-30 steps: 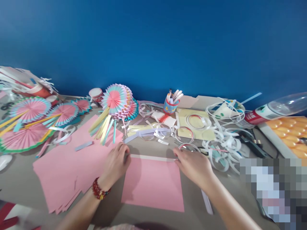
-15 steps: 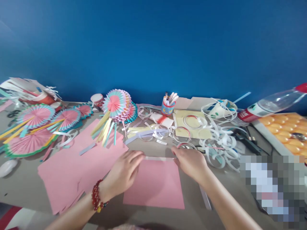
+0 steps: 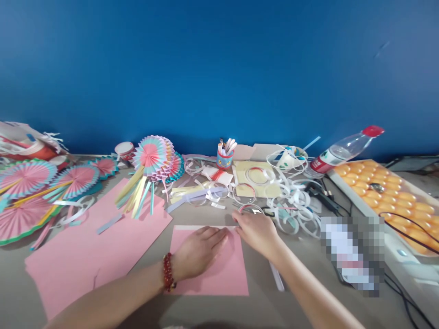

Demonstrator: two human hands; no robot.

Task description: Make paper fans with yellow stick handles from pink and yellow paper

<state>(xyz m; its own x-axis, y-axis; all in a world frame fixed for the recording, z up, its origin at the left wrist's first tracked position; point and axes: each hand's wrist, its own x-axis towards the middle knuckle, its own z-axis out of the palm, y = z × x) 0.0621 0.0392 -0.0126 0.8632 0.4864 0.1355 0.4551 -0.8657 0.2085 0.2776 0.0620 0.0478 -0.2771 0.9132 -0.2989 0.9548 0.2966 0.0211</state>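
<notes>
A pink paper sheet [image 3: 229, 281] lies in front of me, with a narrow white strip [image 3: 183, 227] along its far edge. Palm down, my left hand [image 3: 202, 251] rests flat on the sheet, its extended fingers reaching toward that strip. The fingers of my right hand [image 3: 259, 232] are pinched at the sheet's far right corner; the fingertips partly hide the corner. A larger stack of pink sheets [image 3: 113, 251] spreads out left of my left hand. Beside my right forearm lies a thin white strip [image 3: 276, 276].
Pleated paper fans [image 3: 149, 157] stand and lie at the left and back. A pen cup [image 3: 225, 160], tape rolls [image 3: 244, 193] and curled white strips [image 3: 297, 205] sit behind my hands. Farther right are a plastic bottle [image 3: 327, 162], an orange bumpy tray [image 3: 394, 192] and cables.
My left hand has moved from the far left corner rightward along the white strip, now lying flat on the sheet. My right hand stays at the right corner. The view has turned right.
</notes>
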